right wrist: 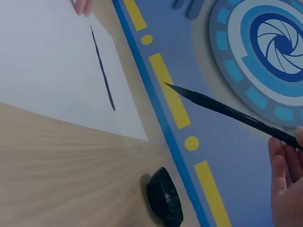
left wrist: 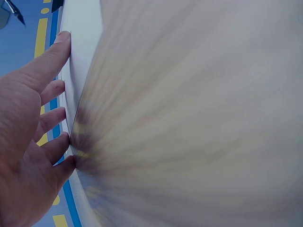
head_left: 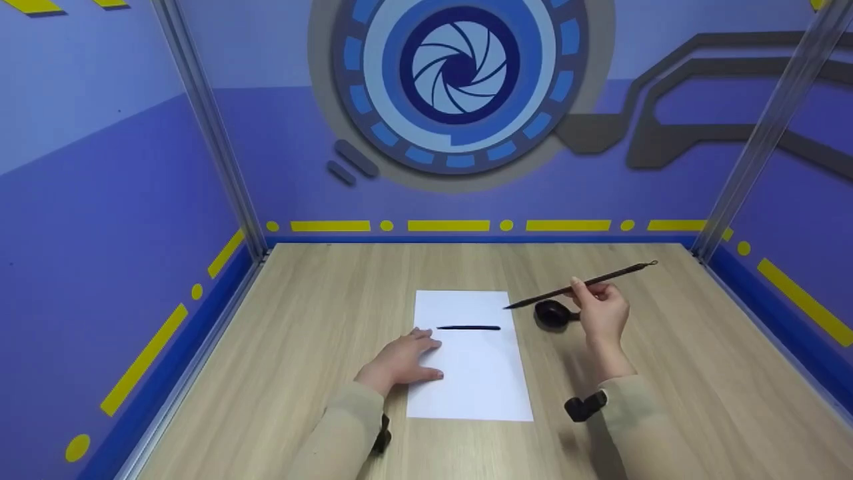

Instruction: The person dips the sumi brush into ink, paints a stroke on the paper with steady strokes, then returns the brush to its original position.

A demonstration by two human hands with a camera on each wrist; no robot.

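A white sheet of paper (head_left: 466,387) lies on the wooden table, with one black brush stroke (head_left: 468,327) running across its upper half. My left hand (head_left: 403,360) rests on the sheet's left edge, fingertips touching it and thumb spread apart. In my right hand (head_left: 603,312) I pinch a dark ink brush (right wrist: 227,109) between thumb and fingers. Its pointed black tip hangs in the air by the paper's upper right edge, and a loop tops its far end. Beneath the brush stands a small black ink bowl (head_left: 552,315) with a short handle, partly overlapped by my right hand.
The wooden table (head_left: 320,287) meets a blue and purple wall (head_left: 266,160) at the back, with side panels left and right. Metal posts (head_left: 213,133) stand at the corners. Black wrist cameras (head_left: 585,406) sit on both sleeves.
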